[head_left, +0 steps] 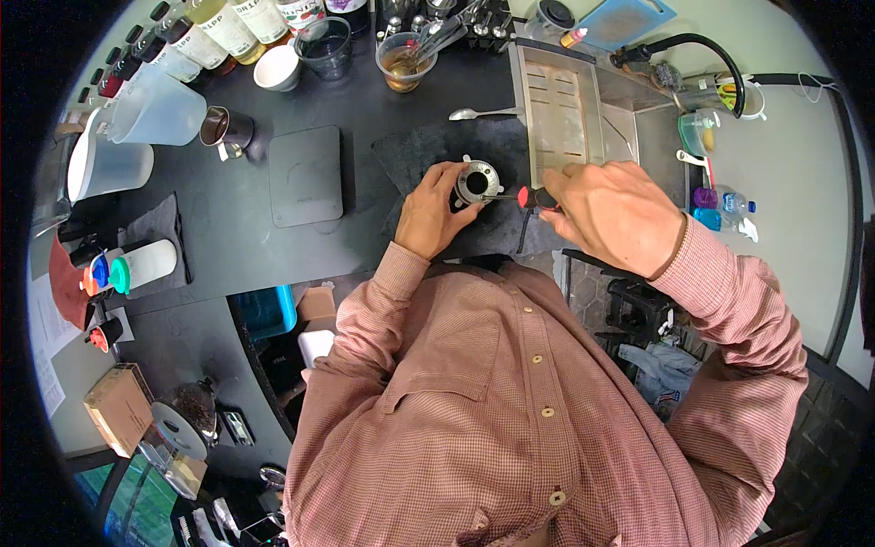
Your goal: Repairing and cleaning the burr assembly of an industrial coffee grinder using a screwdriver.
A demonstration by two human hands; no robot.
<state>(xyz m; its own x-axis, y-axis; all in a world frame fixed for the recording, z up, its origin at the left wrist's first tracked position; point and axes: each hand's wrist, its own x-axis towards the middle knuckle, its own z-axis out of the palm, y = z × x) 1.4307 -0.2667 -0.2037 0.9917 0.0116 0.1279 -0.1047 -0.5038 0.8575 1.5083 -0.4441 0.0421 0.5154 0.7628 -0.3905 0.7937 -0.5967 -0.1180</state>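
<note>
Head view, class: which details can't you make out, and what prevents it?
All in the head view:
Screwdriver: most of its handle is hidden by the right hand; its tip is too small to tell.
Metal ring: what lies under it is partly hidden by the left hand.
Bottles: some tops cut off by the upper edge.
Screen: cut off by the bottom edge.

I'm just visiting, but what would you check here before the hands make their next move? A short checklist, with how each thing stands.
1. Left hand steadying the round metal part: ok, wrapped around its side.
2. Right hand gripping the screwdriver: ok, closed on its handle.
3. Screwdriver pointed at the part: ok, its shaft reaches the near right edge.
4. Tip properly seated: cannot tell, too small to see.
5. Spoon out of the way: ok, it lies apart from both hands.
</note>
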